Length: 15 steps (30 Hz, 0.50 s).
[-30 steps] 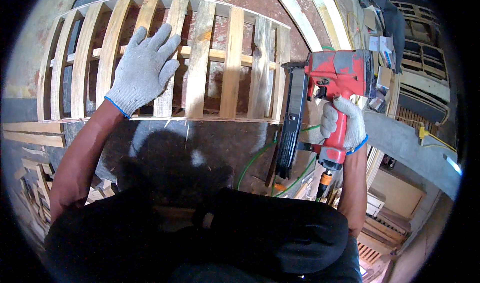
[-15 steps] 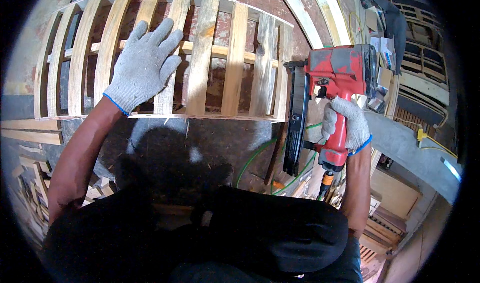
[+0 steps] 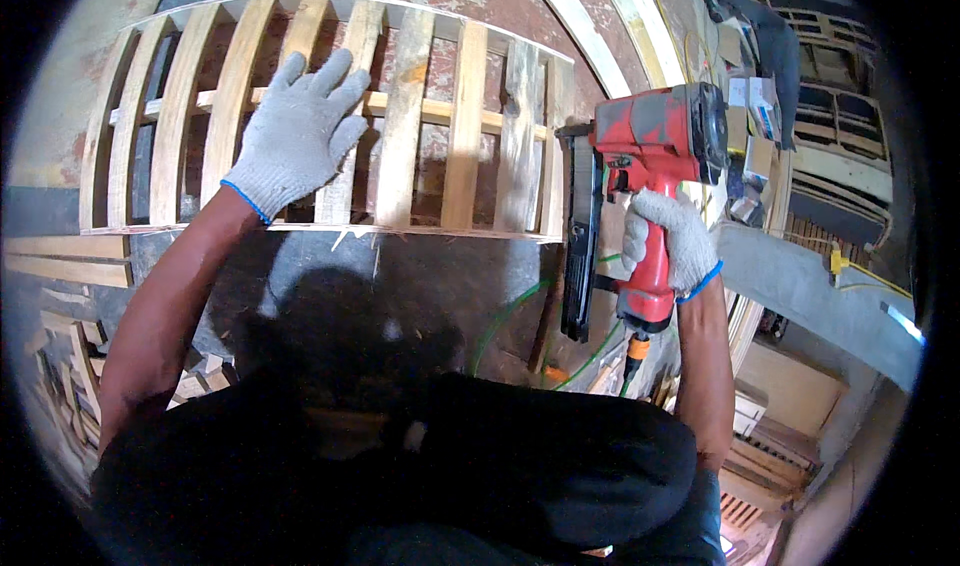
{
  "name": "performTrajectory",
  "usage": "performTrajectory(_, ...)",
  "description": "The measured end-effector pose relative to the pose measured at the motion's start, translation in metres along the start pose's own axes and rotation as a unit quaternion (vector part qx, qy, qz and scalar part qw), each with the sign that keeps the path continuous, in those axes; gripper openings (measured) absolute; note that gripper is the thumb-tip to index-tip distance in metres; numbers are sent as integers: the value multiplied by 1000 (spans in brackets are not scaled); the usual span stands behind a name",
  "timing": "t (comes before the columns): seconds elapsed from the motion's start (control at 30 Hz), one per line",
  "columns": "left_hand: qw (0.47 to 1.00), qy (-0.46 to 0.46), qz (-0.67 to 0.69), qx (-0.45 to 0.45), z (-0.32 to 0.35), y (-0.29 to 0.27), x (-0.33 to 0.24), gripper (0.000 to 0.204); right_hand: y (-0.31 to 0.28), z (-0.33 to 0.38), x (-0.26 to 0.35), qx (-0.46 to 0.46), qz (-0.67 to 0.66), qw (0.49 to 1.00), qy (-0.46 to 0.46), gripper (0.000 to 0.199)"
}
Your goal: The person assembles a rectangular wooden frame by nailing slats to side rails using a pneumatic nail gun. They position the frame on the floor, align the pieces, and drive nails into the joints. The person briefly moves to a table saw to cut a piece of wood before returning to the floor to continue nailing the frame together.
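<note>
A slatted wooden frame, like a small pallet, lies in front of me, its slats running away from me over side rails and a middle rail. My left hand, in a grey knit glove with a blue cuff, rests on the slats with its fingers spread. In my gloved right hand is a red and black nail gun, gripped by its handle. Its black magazine points toward me, and its nose is at the frame's right end. Whether the nose touches the wood I cannot tell.
A green air hose curves over the floor below the frame. Long boards lie beyond it at the far right. Wood offcuts are heaped at the left. A grey concrete ledge and small boxes stand at the right.
The nail gun in my right hand has shifted slightly left and up, nearer the frame's right end. My left hand stays spread on the slats; the view has moved a little.
</note>
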<state>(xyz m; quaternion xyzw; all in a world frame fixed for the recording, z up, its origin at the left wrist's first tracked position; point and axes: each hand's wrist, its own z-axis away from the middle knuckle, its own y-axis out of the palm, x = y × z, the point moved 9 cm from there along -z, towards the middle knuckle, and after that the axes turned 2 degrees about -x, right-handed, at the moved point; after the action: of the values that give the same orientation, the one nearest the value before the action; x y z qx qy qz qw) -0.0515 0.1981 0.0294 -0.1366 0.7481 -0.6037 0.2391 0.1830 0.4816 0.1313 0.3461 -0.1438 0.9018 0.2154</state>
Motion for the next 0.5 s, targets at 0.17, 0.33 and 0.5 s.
performTrajectory(0.17,1000,-12,18,-1,0,0,2,52,20,3,3,23,-6,999,-34,17)
performTrajectory(0.33,1000,-15,18,14,0,-4,1,52,29,-2,2,25,-38,999,-6,16)
performTrajectory(0.5,1000,-11,18,-4,2,-3,1,52,29,-6,-1,26,-27,999,12,16)
